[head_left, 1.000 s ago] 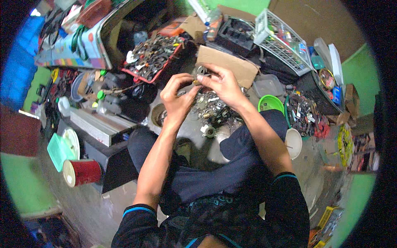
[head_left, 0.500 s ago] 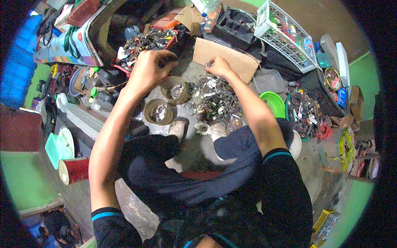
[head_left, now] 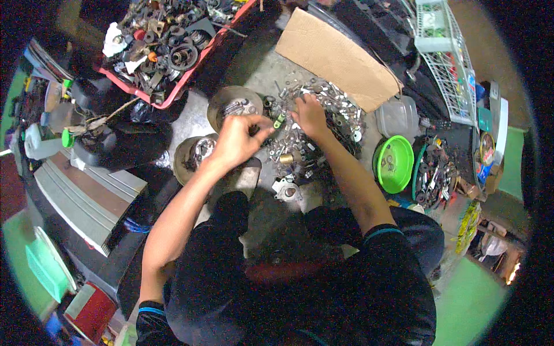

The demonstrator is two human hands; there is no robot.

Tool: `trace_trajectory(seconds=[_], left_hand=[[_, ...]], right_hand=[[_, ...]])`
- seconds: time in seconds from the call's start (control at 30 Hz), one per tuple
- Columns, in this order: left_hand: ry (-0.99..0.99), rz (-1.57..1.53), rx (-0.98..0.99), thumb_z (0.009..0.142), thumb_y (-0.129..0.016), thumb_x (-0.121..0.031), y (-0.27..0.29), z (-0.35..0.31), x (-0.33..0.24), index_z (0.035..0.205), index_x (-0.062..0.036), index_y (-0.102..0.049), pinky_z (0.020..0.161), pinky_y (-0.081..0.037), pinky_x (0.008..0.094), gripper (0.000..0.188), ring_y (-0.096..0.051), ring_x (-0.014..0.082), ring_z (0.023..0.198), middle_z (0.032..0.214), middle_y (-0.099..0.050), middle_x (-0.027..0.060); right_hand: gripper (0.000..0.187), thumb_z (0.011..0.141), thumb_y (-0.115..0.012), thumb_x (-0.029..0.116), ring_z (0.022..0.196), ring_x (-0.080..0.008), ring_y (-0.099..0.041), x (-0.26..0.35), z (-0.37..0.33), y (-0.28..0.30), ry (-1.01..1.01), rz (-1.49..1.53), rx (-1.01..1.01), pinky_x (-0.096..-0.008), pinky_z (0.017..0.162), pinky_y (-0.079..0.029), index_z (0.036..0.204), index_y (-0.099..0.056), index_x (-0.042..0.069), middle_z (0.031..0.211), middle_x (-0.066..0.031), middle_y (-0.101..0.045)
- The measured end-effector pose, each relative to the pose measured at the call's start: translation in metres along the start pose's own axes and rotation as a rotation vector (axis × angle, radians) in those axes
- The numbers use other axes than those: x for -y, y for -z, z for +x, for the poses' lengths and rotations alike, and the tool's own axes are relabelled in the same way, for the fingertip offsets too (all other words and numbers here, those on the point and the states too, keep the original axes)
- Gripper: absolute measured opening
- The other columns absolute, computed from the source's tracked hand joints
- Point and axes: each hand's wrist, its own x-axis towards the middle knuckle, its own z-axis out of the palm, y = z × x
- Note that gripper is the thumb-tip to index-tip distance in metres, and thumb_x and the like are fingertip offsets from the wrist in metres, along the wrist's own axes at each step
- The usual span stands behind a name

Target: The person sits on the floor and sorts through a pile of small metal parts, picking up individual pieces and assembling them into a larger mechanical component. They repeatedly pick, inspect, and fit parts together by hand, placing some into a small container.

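A heap of small metal parts [head_left: 294, 148], with bolts, nuts and washers among them, lies on the floor in front of me. My left hand [head_left: 239, 139] is over the heap's left edge, beside two round tins. Its thumb and fingers are curled together, and whatever may be between them is too small to make out. My right hand [head_left: 310, 118] reaches into the upper part of the heap with its fingers bent down, their tips partly hidden. Between the hands, a small bright green-tinted part [head_left: 279, 121] shows. The upper tin [head_left: 212, 109] holds bolt-like pieces; the lower tin [head_left: 180, 164] holds small parts.
A red tray [head_left: 164, 102] full of mixed parts stands at the upper left. Beyond the heap lies a cardboard sheet [head_left: 334, 57]. To the right are a clear plastic tub [head_left: 398, 118], a green bowl [head_left: 395, 173] and a white crate [head_left: 444, 40]. A flanged metal part [head_left: 287, 190] lies nearest me.
My left hand has come down from near the red tray to the heap's edge. My right hand has moved from beside the cardboard into the heap. The view has shifted, with the tray appearing larger.
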Motion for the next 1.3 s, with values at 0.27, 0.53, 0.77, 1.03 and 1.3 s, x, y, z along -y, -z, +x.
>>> trace_trajectory(seconds=[0.27,0.53,0.77,1.03,1.3], left_hand=[[-0.061,-0.101,0.215,0.081,-0.066,-0.014,-0.05,-0.03,0.016,0.091,-0.0043,-0.07,0.071,-0.052,0.0443,0.014,-0.066,0.0364,0.078,0.081,-0.067,0.0196],[-0.018,0.015,0.367,0.079,-0.066,-0.012,-0.053,-0.031,0.005,0.091,-0.0033,-0.069,0.072,-0.052,0.0454,0.015,-0.065,0.0384,0.079,0.083,-0.067,0.0204],[0.013,-0.017,0.354,0.079,-0.066,-0.012,-0.055,-0.034,0.007,0.093,-0.0029,-0.068,0.073,-0.051,0.0467,0.017,-0.064,0.0399,0.079,0.08,-0.066,0.0219],[0.0,-0.059,0.322,0.078,-0.066,-0.011,-0.05,-0.036,0.005,0.093,-0.0025,-0.068,0.073,-0.051,0.0458,0.018,-0.064,0.0404,0.081,0.082,-0.066,0.0228],[-0.055,-0.098,0.315,0.077,-0.067,-0.008,-0.048,-0.034,0.01,0.096,-0.0019,-0.068,0.072,-0.052,0.0448,0.02,-0.064,0.0391,0.08,0.083,-0.067,0.0213]], right_hand=[[0.044,0.071,-0.072,0.029,0.1,-0.0342,-0.052,-0.012,-0.007,-0.032,0.18,-0.085,-0.165,-0.0468,0.084,-0.042,0.106,-0.058,0.005,0.102,-0.0158,-0.058],[0.038,0.071,-0.068,0.022,0.1,-0.0337,-0.053,-0.003,0.0,-0.049,0.116,-0.266,-0.224,-0.0445,0.086,-0.041,0.102,-0.06,0.001,0.098,-0.0152,-0.06],[0.029,0.072,-0.06,0.016,0.093,-0.0328,-0.054,-0.004,-0.011,-0.04,0.362,-0.233,-0.187,-0.0434,0.083,-0.043,0.098,-0.064,0.003,0.089,-0.0136,-0.06],[0.028,0.073,-0.064,0.021,0.102,-0.0318,-0.054,0.005,0.008,-0.05,0.153,-0.167,0.116,-0.0446,0.087,-0.041,0.097,-0.066,0.005,0.093,-0.0128,-0.062],[0.03,0.069,-0.068,0.024,0.101,-0.0306,-0.056,0.008,0.018,-0.023,0.221,-0.153,0.237,-0.0457,0.091,-0.042,0.096,-0.069,0.009,0.094,-0.0118,-0.064]])
